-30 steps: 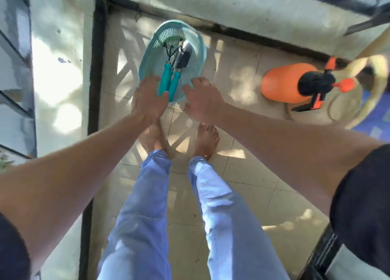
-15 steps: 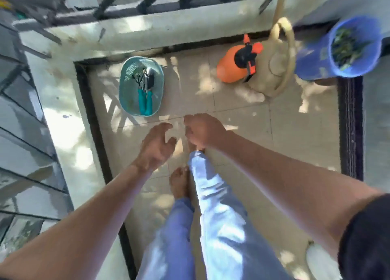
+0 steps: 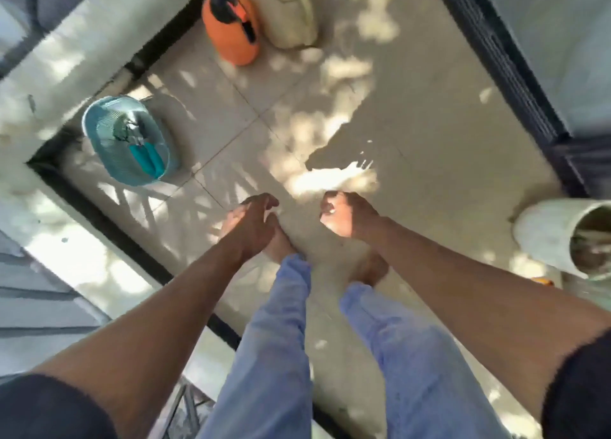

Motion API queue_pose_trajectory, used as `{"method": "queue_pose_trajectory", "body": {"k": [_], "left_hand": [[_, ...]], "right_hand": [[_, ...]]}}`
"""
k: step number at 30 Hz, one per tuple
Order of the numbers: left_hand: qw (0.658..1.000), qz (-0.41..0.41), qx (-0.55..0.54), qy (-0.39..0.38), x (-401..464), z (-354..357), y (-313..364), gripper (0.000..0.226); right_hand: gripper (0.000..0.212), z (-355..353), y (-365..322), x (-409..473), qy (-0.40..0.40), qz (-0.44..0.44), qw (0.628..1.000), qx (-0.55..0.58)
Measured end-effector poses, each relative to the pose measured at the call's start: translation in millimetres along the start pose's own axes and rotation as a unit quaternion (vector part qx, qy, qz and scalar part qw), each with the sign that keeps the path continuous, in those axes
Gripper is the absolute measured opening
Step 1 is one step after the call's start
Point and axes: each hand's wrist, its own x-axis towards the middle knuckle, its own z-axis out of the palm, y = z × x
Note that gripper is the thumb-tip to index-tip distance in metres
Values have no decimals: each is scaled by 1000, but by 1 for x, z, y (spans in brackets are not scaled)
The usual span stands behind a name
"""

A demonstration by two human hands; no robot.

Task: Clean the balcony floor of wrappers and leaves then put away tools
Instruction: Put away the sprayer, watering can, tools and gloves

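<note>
A teal basket (image 3: pixel 99 141) stands in the balcony's left corner on the tiled floor (image 3: pixel 413 134). Garden tools with teal handles (image 3: pixel 148 156) lie inside it. My left hand (image 3: pixel 253 222) hangs above my feet with fingers loosely curled, holding nothing. My right hand (image 3: pixel 347 215) hangs beside it, fingers curled in, also holding nothing. Both hands are well away from the basket, to its lower right. No wrappers or leaves show on the visible tiles.
An orange sprayer (image 3: pixel 231 25) and a cream watering can (image 3: pixel 291 12) stand at the far wall. A white pot (image 3: pixel 562 240) lies at the right edge. A dark door track (image 3: pixel 515 75) runs along the right; a low parapet (image 3: pixel 59 58) bounds the left.
My hands have come away from the basket and hang free above my feet. The view has swung right, so the basket now lies further left and a white pot appears at right.
</note>
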Motion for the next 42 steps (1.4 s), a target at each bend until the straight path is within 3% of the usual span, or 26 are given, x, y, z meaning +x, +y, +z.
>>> {"method": "queue_pose_trajectory", "body": {"k": [3,6,10,12,14,20,24,29,35,42], "left_hand": [[997,64,29,-18,-5,36,42,48],[988,110,93,-49,-15,78,95,33],[975,121,161,-88,-38,151,155,27],[968,143,187,-91,-51,193,179,22],[946,167,240,-140,-65,237,208,23],[899,217,317,-210,-114,379,295,22],[861,272,348,-252,-139,476,337,23],[788,318,410,-331,-181,593,389,26],[745,361,440,-350,-203,700,452,23],[714,346,483,-372,-227,793,503,24]], "right_hand": [[29,16,63,-18,39,33,995,81],[26,38,129,-46,79,76,979,170],[19,74,227,-85,94,133,931,327],[22,94,279,-109,98,156,899,398],[22,114,330,-138,120,167,862,463],[31,180,463,-215,189,226,720,628],[36,218,532,-263,256,234,673,653],[22,274,606,-311,295,296,612,672],[21,309,691,-338,300,334,538,713],[19,331,777,-381,310,347,503,728]]}}
